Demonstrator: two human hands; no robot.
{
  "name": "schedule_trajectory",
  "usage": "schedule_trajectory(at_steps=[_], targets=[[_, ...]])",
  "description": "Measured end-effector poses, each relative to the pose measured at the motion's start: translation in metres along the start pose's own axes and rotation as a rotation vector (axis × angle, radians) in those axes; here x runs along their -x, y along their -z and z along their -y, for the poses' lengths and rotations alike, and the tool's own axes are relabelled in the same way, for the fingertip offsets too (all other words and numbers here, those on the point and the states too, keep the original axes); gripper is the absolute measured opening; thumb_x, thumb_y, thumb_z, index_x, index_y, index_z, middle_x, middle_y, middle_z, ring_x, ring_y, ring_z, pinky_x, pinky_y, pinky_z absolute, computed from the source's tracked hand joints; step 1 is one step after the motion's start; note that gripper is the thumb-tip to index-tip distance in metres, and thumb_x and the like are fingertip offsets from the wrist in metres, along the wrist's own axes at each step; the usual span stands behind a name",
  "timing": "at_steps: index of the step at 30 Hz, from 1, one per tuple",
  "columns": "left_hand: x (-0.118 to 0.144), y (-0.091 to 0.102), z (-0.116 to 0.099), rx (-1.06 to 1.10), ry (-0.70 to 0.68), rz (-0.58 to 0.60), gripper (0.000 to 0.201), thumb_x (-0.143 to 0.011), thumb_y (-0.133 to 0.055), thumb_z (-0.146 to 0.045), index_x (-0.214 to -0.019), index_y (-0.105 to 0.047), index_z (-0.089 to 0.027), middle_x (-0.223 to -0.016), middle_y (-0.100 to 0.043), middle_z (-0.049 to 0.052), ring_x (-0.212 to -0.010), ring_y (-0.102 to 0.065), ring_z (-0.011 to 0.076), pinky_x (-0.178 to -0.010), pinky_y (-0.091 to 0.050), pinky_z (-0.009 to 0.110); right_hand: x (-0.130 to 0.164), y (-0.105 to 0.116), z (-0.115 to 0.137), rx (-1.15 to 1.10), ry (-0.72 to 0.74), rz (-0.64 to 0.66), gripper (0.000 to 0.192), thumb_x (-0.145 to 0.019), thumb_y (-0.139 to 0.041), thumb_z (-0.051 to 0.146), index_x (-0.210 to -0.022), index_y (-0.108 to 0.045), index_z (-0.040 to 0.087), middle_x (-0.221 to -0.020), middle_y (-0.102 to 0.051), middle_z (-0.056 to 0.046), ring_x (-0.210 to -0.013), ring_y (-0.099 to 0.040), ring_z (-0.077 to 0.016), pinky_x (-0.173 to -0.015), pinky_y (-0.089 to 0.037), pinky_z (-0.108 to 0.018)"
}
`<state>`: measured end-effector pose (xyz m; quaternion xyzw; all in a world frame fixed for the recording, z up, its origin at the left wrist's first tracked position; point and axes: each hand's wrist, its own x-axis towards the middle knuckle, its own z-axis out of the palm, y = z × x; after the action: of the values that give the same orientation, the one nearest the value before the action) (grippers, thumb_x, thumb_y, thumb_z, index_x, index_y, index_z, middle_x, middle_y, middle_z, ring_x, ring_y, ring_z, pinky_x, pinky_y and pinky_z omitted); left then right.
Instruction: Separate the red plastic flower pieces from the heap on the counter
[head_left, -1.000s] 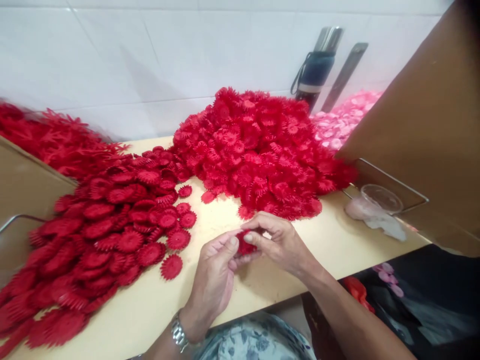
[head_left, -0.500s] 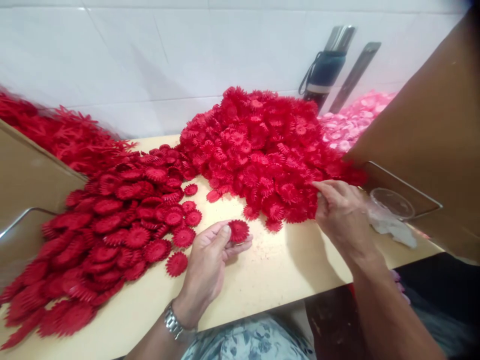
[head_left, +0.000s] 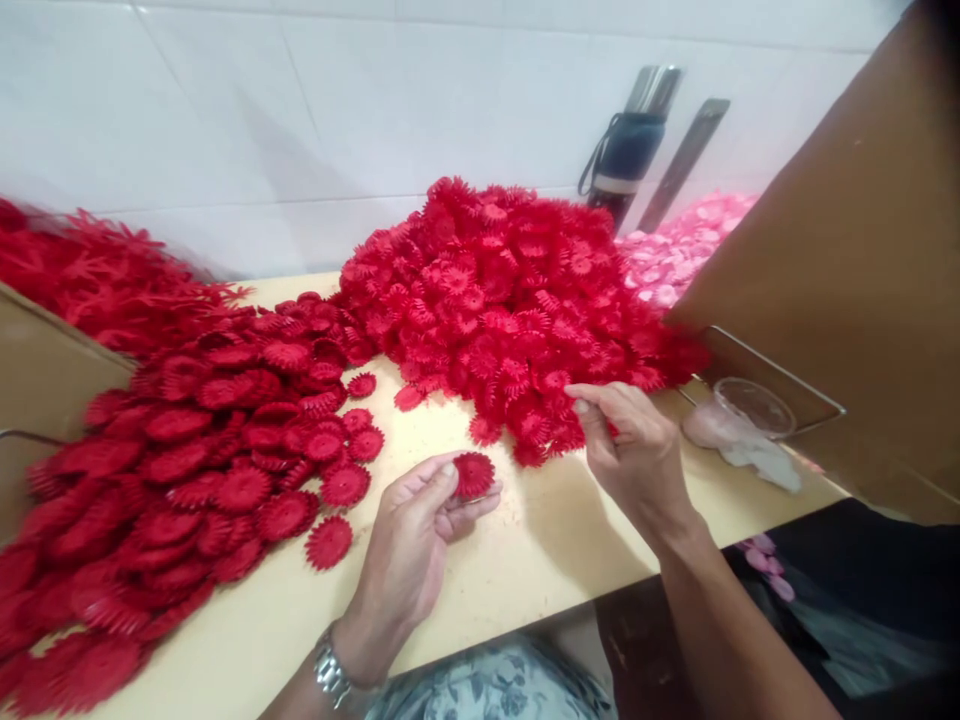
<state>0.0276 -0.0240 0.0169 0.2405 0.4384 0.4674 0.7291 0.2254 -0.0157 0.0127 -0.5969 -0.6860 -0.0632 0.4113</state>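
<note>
1. Two hands were at work: my left hand (head_left: 409,545) pinched one red toothed disc (head_left: 474,474) over the table (head_left: 525,560), at 6 o'clock of the tall red heap (head_left: 517,300).
2. My right hand (head_left: 637,450) had closed its fingers on a piece at the heap's 5 o'clock edge.
3. Step judged: fetching a second piece; next, bringing it to the held disc squarely.
4. Half a second earlier, my right hand sat farther right.

Bare bench (head_left: 525,540) lies open between the left grip (head_left: 420,540) and the right grip (head_left: 637,450), and along the near edge below both. Beyond the right grip the tall red heap (head_left: 510,290) blocks the way; left of the left grip spreads the flatter red pile (head_left: 210,450). A cardboard wall (head_left: 847,260) closes the right side.
</note>
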Motion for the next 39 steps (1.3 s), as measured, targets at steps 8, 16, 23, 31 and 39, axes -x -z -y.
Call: schedule_trajectory(at_steps=[8, 16, 23, 31, 39], targets=[[0.003, -0.01, 0.011, -0.046, -0.001, 0.193, 0.014, -0.079, -0.057, -0.021, -0.082, -0.068, -0.012, -0.072, -0.066, 0.005, -0.073, -0.061, 0.0137, -0.068, -0.051, 0.024, 0.017, -0.018, 0.051, -0.483, -0.16, 0.425, 0.012, -0.074, -0.065, 0.023, -0.083, -0.06, 0.017, -0.072, -0.056, 0.0, -0.067, -0.054, -0.0121, -0.059, -0.042, -0.022], [0.003, -0.003, 0.018, -0.108, -0.087, 0.103, 0.014, -0.076, -0.061, -0.024, -0.077, -0.068, -0.012, -0.069, -0.064, 0.003, -0.067, -0.058, 0.0131, -0.061, -0.051, 0.024, 0.017, -0.016, 0.043, -0.727, -0.163, 0.462, 0.013, -0.08, -0.054, 0.012, -0.085, -0.066, 0.015, -0.072, -0.06, -0.001, -0.065, -0.057, -0.0104, -0.059, -0.044, -0.021], [0.001, -0.004, 0.018, -0.159, -0.166, 0.059, 0.015, -0.075, -0.062, -0.028, -0.071, -0.065, -0.014, -0.065, -0.061, 0.0, -0.061, -0.055, 0.011, -0.054, -0.048, 0.021, 0.021, -0.012, 0.049, -0.487, -0.033, 0.259, 0.029, -0.08, -0.042, 0.004, -0.096, -0.065, 0.015, -0.07, -0.06, -0.003, -0.06, -0.056, -0.0108, -0.055, -0.045, -0.021], [-0.001, 0.003, 0.007, -0.19, -0.177, -0.032, 0.025, -0.072, -0.063, -0.031, -0.057, -0.054, -0.014, -0.055, -0.051, -0.003, -0.053, -0.046, 0.0083, -0.053, -0.045, 0.02, 0.004, 0.016, 0.002, -0.119, -0.076, 0.034, 0.027, -0.079, -0.044, 0.006, -0.09, -0.065, 0.018, -0.068, -0.056, -0.002, -0.063, -0.054, -0.0147, -0.058, -0.044, -0.028], [-0.005, 0.008, 0.017, -0.471, -0.293, 0.016, 0.023, -0.08, -0.055, -0.035, -0.07, -0.062, -0.015, -0.059, -0.055, -0.002, -0.055, -0.047, 0.0098, -0.053, -0.041, 0.02, 0.02, -0.007, 0.054, -0.318, -0.049, 0.301, 0.022, -0.076, -0.061, 0.035, -0.086, -0.055, 0.016, -0.069, -0.056, -0.001, -0.065, -0.054, -0.0152, -0.06, -0.044, -0.027]])
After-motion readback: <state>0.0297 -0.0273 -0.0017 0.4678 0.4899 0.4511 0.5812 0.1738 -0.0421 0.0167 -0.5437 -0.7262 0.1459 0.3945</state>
